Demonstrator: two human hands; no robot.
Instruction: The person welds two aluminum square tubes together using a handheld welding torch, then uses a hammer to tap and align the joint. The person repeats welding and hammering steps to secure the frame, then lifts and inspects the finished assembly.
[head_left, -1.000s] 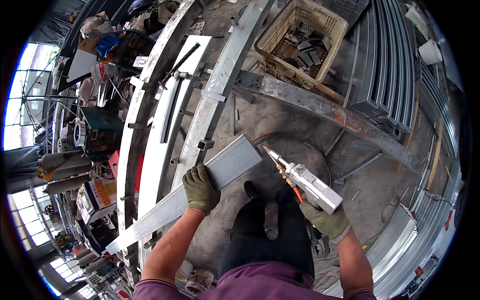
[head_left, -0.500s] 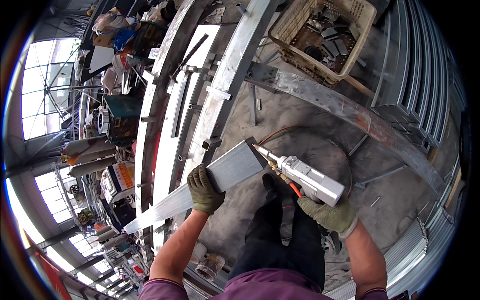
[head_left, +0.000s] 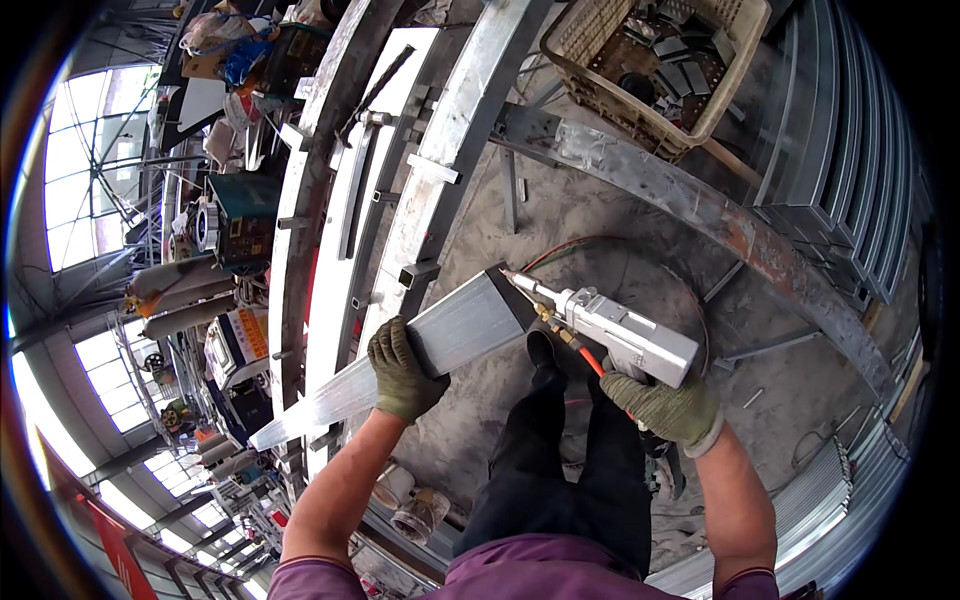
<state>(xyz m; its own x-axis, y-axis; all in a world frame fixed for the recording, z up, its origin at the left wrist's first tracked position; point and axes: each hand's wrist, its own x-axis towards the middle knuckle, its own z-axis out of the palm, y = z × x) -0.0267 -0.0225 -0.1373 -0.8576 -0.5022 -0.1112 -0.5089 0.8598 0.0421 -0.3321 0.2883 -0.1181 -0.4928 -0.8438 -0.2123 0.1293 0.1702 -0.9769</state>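
Note:
Gloved in green, my left hand [head_left: 402, 372] grips a rectangular metal tube [head_left: 462, 328] with brushed silver sides. Its near end is square-cut and dark, while the far end runs left across the metal beams. My right hand [head_left: 668, 405], in a matching glove, is wrapped round the handle of a silver air-powered tool [head_left: 630, 335] with a brass fitting and an orange hose. The tool's narrow tip meets or nearly meets the upper corner of the tube's end; contact is too small to tell. Fingers of the right hand are partly hidden under the tool body.
A beige plastic crate [head_left: 690, 140] of metal offcuts stands at the far right. Steel beams [head_left: 700, 200] frame the work spot. Stacked metal profiles [head_left: 840, 150] line the right side. An orange hose [head_left: 575, 240] loops across the floor. Buckets [head_left: 420, 515] stand by my left leg.
The tool and my right hand have shifted slightly right and up, with the tip still by the tube's corner. My left hand and the tube have risen a little in view.

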